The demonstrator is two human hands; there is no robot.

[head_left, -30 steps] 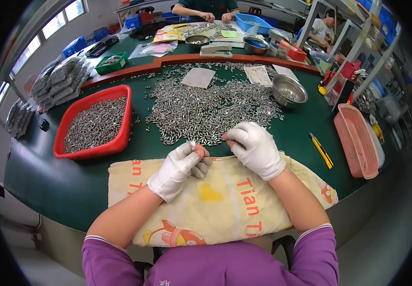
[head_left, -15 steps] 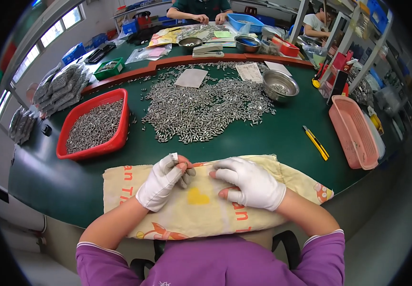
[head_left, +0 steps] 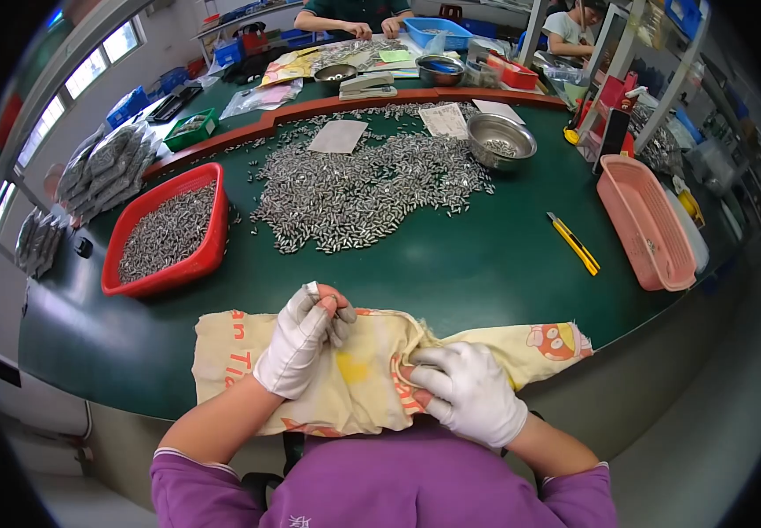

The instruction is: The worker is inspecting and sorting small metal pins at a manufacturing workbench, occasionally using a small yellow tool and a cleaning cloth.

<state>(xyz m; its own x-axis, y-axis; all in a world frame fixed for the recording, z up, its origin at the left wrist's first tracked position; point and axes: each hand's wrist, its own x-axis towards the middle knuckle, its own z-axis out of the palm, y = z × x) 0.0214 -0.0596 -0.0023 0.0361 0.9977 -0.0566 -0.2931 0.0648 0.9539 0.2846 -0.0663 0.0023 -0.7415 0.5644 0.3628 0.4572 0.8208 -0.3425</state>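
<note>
- The green bench is carrying everything within reach.
- The yellow cloth is lying along the bench's near edge, bunching into a ridge beside the right hand and stretching its narrower end toward the near right corner. Handling it well probably means keeping that ridge low and away from the loose parts.
- The heap of metal pieces is spreading from the bench's middle toward its far edge, well apart from the cloth; preserving that gap seems sensible.
- The red basket, holding many similar pieces, is standing toward the left edge, outside the cloth's reach.
- The pink basket is sitting along the right edge.
- The steel bowl is resting near the far right corner.
- The right hand, gloved in white, is curling its fingers into the cloth, apparently clamping a fold; an even, gentle grip should be serving best.
- The left hand is holding thumb and index together above the cloth; whether they are pinching anything, I cannot tell. Keeping them steady looks wise.
- The yellow cutter is lying toward the right edge, so swinging the cloth that way deserves care.
</note>
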